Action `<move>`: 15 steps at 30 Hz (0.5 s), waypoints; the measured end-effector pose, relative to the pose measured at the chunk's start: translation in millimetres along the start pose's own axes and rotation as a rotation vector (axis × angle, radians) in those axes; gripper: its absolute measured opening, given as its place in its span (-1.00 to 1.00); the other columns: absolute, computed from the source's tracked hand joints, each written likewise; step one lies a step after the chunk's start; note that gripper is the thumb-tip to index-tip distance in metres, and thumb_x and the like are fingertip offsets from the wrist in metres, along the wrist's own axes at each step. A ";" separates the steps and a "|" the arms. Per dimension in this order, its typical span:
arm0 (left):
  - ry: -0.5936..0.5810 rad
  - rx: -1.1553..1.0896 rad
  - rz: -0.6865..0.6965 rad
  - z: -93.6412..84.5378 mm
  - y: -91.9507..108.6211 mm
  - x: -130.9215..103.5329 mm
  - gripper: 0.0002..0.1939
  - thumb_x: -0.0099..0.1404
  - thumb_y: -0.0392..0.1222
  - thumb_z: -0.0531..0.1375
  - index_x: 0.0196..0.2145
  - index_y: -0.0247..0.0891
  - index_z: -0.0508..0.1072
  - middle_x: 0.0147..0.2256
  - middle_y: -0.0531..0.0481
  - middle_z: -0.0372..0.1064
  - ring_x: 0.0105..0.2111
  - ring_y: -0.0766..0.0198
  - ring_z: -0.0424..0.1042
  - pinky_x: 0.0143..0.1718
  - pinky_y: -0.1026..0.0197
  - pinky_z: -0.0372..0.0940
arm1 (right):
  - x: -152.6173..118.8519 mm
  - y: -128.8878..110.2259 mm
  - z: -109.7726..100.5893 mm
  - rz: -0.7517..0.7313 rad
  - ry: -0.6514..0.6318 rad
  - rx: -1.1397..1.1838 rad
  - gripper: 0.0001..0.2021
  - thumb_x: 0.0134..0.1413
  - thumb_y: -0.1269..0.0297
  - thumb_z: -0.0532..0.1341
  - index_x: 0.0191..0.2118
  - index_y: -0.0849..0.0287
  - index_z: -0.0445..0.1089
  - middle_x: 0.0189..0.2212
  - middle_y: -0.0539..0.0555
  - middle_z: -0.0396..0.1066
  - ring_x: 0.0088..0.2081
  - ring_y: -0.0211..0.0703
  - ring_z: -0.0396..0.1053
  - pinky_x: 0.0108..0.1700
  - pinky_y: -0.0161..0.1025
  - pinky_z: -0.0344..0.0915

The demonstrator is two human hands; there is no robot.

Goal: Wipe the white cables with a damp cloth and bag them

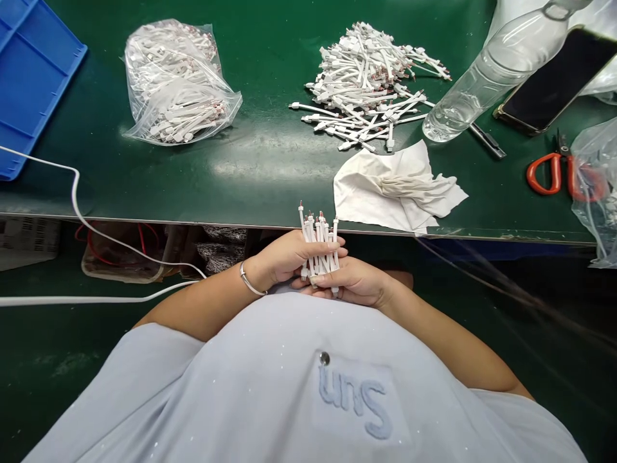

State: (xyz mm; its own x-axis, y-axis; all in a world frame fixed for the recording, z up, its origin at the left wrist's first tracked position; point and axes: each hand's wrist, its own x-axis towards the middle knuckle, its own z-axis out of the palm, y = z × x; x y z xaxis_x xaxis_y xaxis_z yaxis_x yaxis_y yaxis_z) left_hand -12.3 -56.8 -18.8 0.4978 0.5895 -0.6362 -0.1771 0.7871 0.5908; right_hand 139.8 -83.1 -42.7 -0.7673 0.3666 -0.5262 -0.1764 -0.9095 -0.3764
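Just in front of my body, below the table's front edge, both hands hold one bundle of short white cables (pixel 319 262). Red wire ends stick up at the top of the bundle, and white connectors point down. My left hand (pixel 292 254), with a bracelet at its wrist, is closed on the bundle with the thumb across it. Lower down, my right hand (pixel 354 280) is closed on the same cables, its thumb over their connector ends. Some fingers of both hands are hidden behind the bundle. A loose pile of similar cables (pixel 364 71) lies on the table ahead.
A clear bag of cables (pixel 178 83) lies on the green table (pixel 270 173). A white cloth (pixel 390 186) rests near the edge. To the right are a water bottle (pixel 491 71), a phone (pixel 554 83) and orange-handled scissors (pixel 549 173); a blue crate (pixel 33 77) stands left.
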 end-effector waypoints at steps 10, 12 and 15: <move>0.100 -0.130 0.085 9.8 0.4 -13.7 -0.84 0.13 -0.33 0.30 -0.29 -0.41 0.49 -0.35 -0.17 0.52 -0.35 0.20 0.53 -0.30 0.21 0.44 | -34.1 1.1 0.3 -0.072 0.209 -0.352 -0.65 -0.17 0.17 0.41 -0.27 0.31 0.49 -0.43 0.06 0.51 -0.45 -0.33 0.40 -0.38 -0.39 0.28; 0.109 -0.158 0.071 11.9 0.5 -14.8 -0.87 0.16 -0.36 0.27 -0.28 -0.41 0.48 -0.34 -0.17 0.53 -0.33 0.19 0.54 -0.26 0.18 0.43 | -42.0 2.6 1.9 -0.108 0.288 -0.472 -0.69 -0.13 0.12 0.38 -0.37 0.31 0.48 -0.51 0.02 0.46 -0.53 -0.39 0.29 -0.48 -0.40 0.16; 0.124 -0.178 0.062 14.9 0.7 -15.4 -0.88 0.18 -0.38 0.24 -0.27 -0.41 0.47 -0.34 -0.18 0.53 -0.31 0.18 0.54 -0.23 0.15 0.43 | -49.2 5.0 4.3 -0.156 0.349 -0.598 -0.63 -0.10 0.01 0.33 -0.53 0.29 0.41 -0.62 -0.04 0.33 -0.59 -0.42 0.16 -0.55 -0.40 0.04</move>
State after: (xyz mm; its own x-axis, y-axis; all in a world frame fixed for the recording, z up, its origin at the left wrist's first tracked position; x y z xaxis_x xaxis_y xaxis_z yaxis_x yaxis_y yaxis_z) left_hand -7.4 -68.1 -1.3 0.3748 0.6472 -0.6638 -0.3569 0.7616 0.5410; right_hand 174.1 -106.6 -15.4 -0.5011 0.6163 -0.6075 0.1773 -0.6140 -0.7691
